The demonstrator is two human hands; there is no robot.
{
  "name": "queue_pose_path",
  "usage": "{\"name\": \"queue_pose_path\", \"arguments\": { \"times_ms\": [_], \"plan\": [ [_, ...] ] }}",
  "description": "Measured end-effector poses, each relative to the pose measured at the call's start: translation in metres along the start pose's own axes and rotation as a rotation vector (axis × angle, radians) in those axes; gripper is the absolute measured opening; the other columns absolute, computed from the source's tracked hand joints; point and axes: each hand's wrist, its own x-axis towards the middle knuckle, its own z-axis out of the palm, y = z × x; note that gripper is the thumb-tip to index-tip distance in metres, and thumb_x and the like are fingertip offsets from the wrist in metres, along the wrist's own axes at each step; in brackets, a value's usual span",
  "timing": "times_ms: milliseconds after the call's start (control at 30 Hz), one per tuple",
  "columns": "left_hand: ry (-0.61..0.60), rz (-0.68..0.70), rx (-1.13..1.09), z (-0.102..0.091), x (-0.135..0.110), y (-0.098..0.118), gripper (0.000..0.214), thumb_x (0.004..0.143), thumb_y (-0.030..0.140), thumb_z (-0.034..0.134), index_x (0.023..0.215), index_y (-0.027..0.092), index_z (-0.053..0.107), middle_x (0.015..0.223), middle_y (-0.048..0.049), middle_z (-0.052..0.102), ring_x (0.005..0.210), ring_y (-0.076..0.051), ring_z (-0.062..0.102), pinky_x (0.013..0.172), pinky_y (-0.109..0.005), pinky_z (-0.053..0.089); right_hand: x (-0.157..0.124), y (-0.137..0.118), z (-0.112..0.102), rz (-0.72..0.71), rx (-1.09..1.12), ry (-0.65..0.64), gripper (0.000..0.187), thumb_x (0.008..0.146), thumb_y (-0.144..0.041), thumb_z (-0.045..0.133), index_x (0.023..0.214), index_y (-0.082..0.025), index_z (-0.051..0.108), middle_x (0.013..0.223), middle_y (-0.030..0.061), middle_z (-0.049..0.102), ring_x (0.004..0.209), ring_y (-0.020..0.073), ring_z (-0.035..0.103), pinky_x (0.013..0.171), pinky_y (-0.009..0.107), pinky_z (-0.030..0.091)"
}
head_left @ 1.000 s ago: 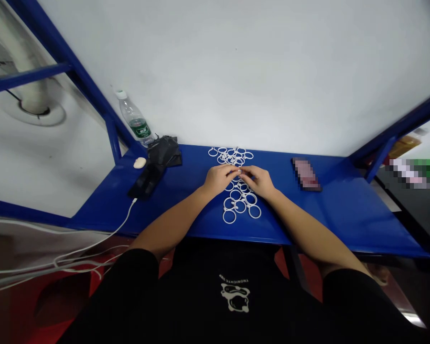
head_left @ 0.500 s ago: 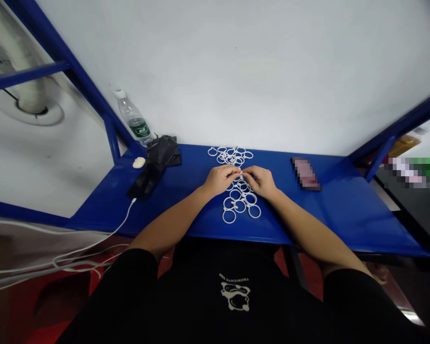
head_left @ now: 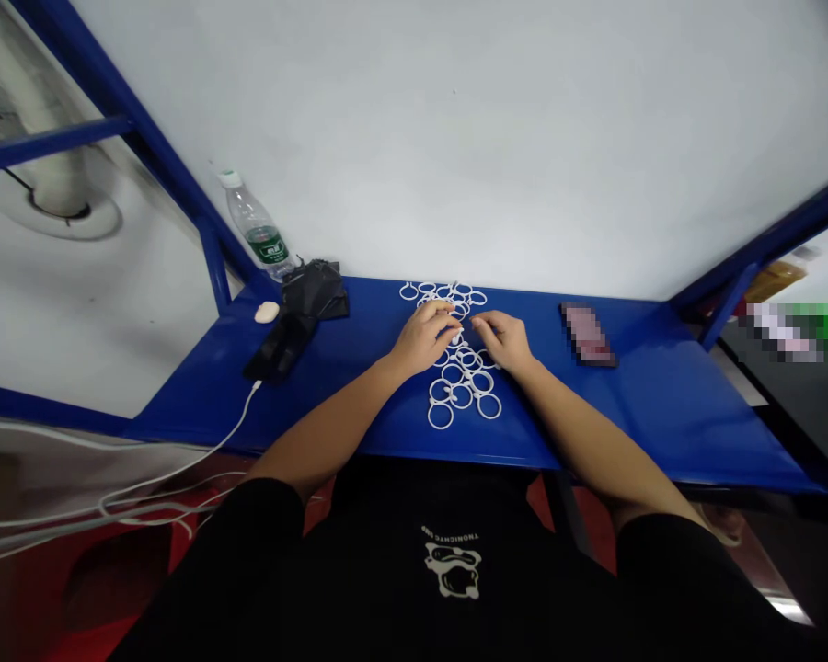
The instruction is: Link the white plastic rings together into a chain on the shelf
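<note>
Several white plastic rings lie on the blue table (head_left: 635,405), some linked in a chain (head_left: 464,391) that runs toward me, others in a loose cluster (head_left: 448,294) near the wall. My left hand (head_left: 424,336) rests over the far end of the chain with its fingers curled on a white ring. A little apart to the right, my right hand (head_left: 505,338) lies low on the table, fingers bent and reaching toward the cluster; what it holds is hidden.
A water bottle (head_left: 257,228) stands at the back left beside a black pouch (head_left: 316,288), a dark phone (head_left: 276,348) on a white cable (head_left: 200,460) and a small beige object (head_left: 267,312). A blurred flat item (head_left: 586,333) lies right. Blue frame bars (head_left: 158,156) flank the table.
Both hands have slid a little away from me toward the ring cluster and parted slightly. The chain of rings lies as before.
</note>
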Motion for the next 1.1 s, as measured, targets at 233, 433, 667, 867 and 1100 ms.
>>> {"name": "queue_pose_path", "arguments": {
  "times_ms": [233, 433, 667, 867, 1100],
  "plan": [
    [-0.341, -0.027, -0.041, 0.007, -0.006, 0.003, 0.019, 0.106, 0.033, 0.065, 0.118, 0.021, 0.074, 0.146, -0.0119, 0.065, 0.139, -0.027, 0.060, 0.119, -0.054, 0.048, 0.014, 0.037, 0.001, 0.174, -0.374, -0.265, 0.060, 0.105, -0.035, 0.045, 0.163, -0.019, 0.048, 0.161, 0.0109, 0.058, 0.152, 0.0401, 0.046, 0.121, 0.062, 0.040],
    [-0.649, -0.129, 0.047, 0.007, -0.007, 0.011, 0.058, 0.100, 0.061, 0.067, 0.143, 0.022, 0.067, 0.162, -0.0148, 0.054, 0.155, -0.035, 0.044, 0.127, -0.059, 0.036, 0.013, 0.039, 0.010, 0.178, -0.346, -0.356, 0.065, 0.107, -0.031, 0.041, 0.171, -0.024, 0.031, 0.158, 0.0097, 0.061, 0.155, 0.0387, 0.041, 0.125, 0.069, 0.026],
    [-0.536, -0.042, -0.068, 0.002, -0.007, 0.014, 0.044, 0.100, 0.056, 0.069, 0.131, 0.024, 0.074, 0.151, -0.0124, 0.064, 0.135, -0.029, 0.066, 0.116, -0.050, 0.053, 0.012, 0.038, 0.004, 0.109, -0.423, -0.177, 0.035, 0.103, -0.030, 0.058, 0.132, -0.021, 0.076, 0.111, 0.0155, 0.081, 0.101, 0.0314, 0.070, 0.093, 0.046, 0.051],
    [-0.271, -0.111, -0.063, 0.007, -0.008, 0.007, 0.027, 0.102, 0.035, 0.070, 0.125, 0.021, 0.074, 0.132, -0.0101, 0.074, 0.121, -0.024, 0.072, 0.107, -0.044, 0.059, 0.006, 0.033, 0.000, 0.091, -0.262, -0.138, 0.034, 0.105, -0.036, 0.057, 0.127, -0.022, 0.078, 0.110, 0.0119, 0.082, 0.092, 0.0260, 0.075, 0.080, 0.036, 0.057],
    [-0.088, -0.141, -0.065, 0.010, -0.005, 0.000, 0.025, 0.103, 0.025, 0.068, 0.126, 0.018, 0.073, 0.116, -0.0097, 0.079, 0.098, -0.019, 0.077, 0.095, -0.039, 0.062, -0.006, -0.006, 0.001, -0.109, 0.095, 0.033, 0.039, 0.107, -0.039, 0.053, 0.140, -0.023, 0.069, 0.093, 0.0047, 0.080, 0.070, 0.0168, 0.070, 0.069, 0.030, 0.057]
  ]
}}
